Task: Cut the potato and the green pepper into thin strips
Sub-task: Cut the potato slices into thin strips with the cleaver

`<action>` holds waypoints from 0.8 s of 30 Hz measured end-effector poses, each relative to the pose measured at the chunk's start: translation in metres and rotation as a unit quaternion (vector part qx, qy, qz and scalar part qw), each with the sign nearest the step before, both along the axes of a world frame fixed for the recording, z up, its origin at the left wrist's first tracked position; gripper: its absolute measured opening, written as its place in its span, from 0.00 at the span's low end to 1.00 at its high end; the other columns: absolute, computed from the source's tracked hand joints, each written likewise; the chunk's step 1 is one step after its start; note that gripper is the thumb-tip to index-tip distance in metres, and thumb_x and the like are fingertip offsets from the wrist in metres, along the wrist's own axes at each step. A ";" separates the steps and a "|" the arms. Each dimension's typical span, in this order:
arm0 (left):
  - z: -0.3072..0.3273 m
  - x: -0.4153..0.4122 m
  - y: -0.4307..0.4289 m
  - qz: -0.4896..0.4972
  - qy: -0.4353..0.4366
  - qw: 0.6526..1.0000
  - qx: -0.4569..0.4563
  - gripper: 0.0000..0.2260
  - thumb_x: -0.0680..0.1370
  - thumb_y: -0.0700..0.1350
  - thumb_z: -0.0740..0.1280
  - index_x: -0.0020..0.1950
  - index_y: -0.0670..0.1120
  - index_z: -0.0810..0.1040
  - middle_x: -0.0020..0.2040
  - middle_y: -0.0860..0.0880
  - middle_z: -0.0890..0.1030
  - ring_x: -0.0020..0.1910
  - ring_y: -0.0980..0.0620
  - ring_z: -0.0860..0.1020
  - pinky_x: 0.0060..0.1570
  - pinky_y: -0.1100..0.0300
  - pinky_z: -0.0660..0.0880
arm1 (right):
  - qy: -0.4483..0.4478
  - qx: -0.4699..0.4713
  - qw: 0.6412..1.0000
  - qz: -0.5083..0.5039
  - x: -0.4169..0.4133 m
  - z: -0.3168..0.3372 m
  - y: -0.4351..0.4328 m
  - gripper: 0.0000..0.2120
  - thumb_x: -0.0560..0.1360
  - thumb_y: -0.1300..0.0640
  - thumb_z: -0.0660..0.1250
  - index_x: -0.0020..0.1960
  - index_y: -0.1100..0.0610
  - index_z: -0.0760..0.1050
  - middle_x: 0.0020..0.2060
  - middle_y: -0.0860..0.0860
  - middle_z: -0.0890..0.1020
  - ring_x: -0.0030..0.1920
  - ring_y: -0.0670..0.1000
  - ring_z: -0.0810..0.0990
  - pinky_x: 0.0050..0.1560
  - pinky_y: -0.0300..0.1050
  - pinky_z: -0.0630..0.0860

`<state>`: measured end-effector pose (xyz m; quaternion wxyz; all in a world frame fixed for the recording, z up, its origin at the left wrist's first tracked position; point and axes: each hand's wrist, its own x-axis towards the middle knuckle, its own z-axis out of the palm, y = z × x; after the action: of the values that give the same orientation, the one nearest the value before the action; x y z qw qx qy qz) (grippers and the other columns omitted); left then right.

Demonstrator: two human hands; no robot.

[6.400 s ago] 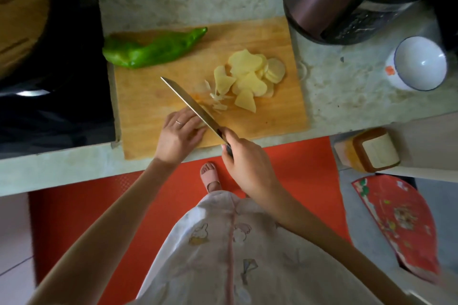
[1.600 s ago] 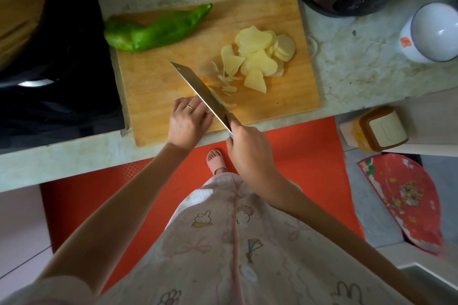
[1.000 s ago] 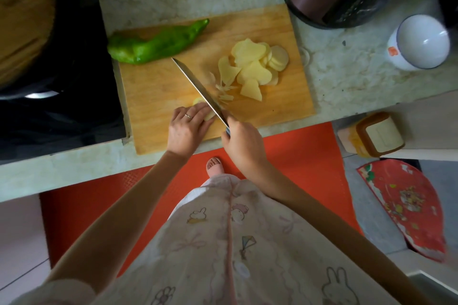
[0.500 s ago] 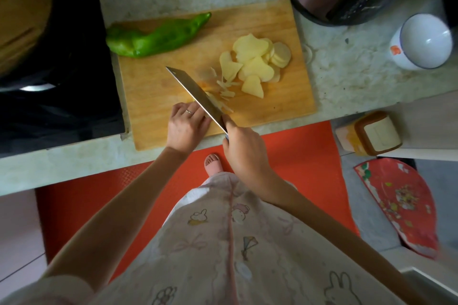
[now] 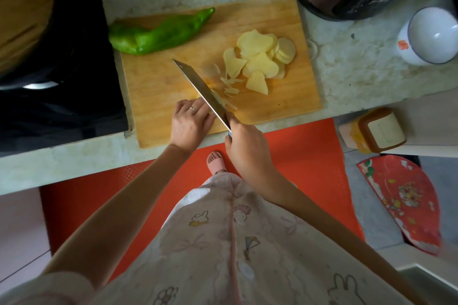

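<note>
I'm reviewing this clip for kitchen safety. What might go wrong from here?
1. The left hand holds a barely visible potato piece with curled fingers right against the long steel knife gripped by the right hand; a slip could nick them.
2. The wooden cutting board lies at the counter's front edge, above a foot in an open pink slipper; a dropped knife could land there.

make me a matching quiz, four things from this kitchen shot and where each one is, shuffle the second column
1. pepper
2. potato slices
3. knife
4. bowl

A. gripped by the right hand
B. on the counter, right of the board
C. piled on the board's right half
D. whole, at the board's far left corner

Pairs: 1-D, 2-C, 3-A, 4-B
</note>
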<state>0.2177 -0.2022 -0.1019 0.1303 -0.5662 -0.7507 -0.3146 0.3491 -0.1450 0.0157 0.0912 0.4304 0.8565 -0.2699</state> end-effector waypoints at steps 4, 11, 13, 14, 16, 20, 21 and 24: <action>0.001 0.000 0.001 -0.001 -0.003 1.000 0.005 0.11 0.82 0.46 0.62 0.45 0.42 0.80 0.43 0.46 0.82 0.43 0.50 0.75 0.45 0.55 0.71 | 0.004 0.001 1.000 -0.004 0.000 0.000 0.000 0.20 0.79 0.58 0.60 0.70 0.53 0.66 0.45 0.56 0.82 0.50 0.58 0.80 0.41 0.44 0.65; 0.000 -0.001 0.000 0.005 0.002 1.000 0.005 0.07 0.79 0.43 0.66 0.44 0.43 0.80 0.42 0.47 0.81 0.42 0.49 0.76 0.45 0.55 0.71 | -0.013 0.002 1.000 -0.003 -0.002 -0.003 -0.003 0.23 0.79 0.57 0.60 0.73 0.52 0.62 0.46 0.56 0.82 0.50 0.57 0.80 0.41 0.45 0.68; 0.000 -0.001 0.000 0.005 0.003 1.000 0.006 0.06 0.79 0.43 0.67 0.44 0.43 0.80 0.42 0.47 0.82 0.41 0.49 0.77 0.45 0.55 0.71 | -0.015 -0.001 1.000 -0.009 -0.004 -0.005 -0.004 0.22 0.79 0.58 0.60 0.72 0.53 0.62 0.46 0.56 0.82 0.50 0.58 0.80 0.41 0.46 0.69; 0.000 -0.001 0.000 0.004 0.001 1.000 0.009 0.06 0.80 0.43 0.66 0.44 0.43 0.79 0.42 0.47 0.82 0.41 0.49 0.77 0.45 0.55 0.71 | -0.020 -0.003 1.000 -0.015 -0.005 -0.008 -0.003 0.21 0.79 0.58 0.60 0.71 0.53 0.64 0.46 0.57 0.81 0.50 0.58 0.80 0.41 0.46 0.69; 0.001 0.001 0.001 -0.002 -0.010 1.000 0.023 0.06 0.81 0.45 0.64 0.47 0.45 0.78 0.45 0.47 0.83 0.42 0.49 0.76 0.45 0.55 0.71 | -0.031 -0.001 0.999 -0.020 -0.009 -0.012 0.002 0.18 0.79 0.59 0.60 0.69 0.55 0.67 0.48 0.57 0.81 0.51 0.59 0.80 0.42 0.46 0.69; -0.003 -0.001 0.001 -0.010 -0.015 1.000 0.018 0.05 0.79 0.45 0.68 0.53 0.47 0.76 0.51 0.47 0.83 0.45 0.49 0.79 0.46 0.54 0.72 | -0.002 0.001 1.000 -0.020 -0.024 -0.016 0.013 0.13 0.78 0.59 0.60 0.63 0.57 0.72 0.47 0.56 0.82 0.51 0.58 0.80 0.41 0.42 0.65; -0.005 -0.001 0.000 -0.010 -0.016 1.000 0.013 0.07 0.78 0.45 0.70 0.53 0.47 0.76 0.51 0.47 0.83 0.45 0.49 0.80 0.47 0.54 0.72 | 0.008 0.000 1.000 -0.018 -0.027 -0.016 0.015 0.14 0.78 0.59 0.60 0.63 0.57 0.72 0.47 0.56 0.82 0.51 0.58 0.80 0.41 0.42 0.65; -0.007 0.000 -0.001 -0.006 -0.010 1.000 0.010 0.10 0.76 0.45 0.72 0.55 0.47 0.77 0.53 0.48 0.83 0.45 0.48 0.81 0.48 0.54 0.71 | 0.018 0.001 1.000 -0.009 -0.022 -0.012 0.015 0.15 0.78 0.59 0.59 0.64 0.56 0.71 0.46 0.57 0.82 0.50 0.59 0.80 0.41 0.42 0.64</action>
<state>0.2175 -0.2035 -0.1091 0.1265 -0.5661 -0.7451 -0.3291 0.3275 -0.1305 0.0037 0.0724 0.4335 0.8544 -0.2774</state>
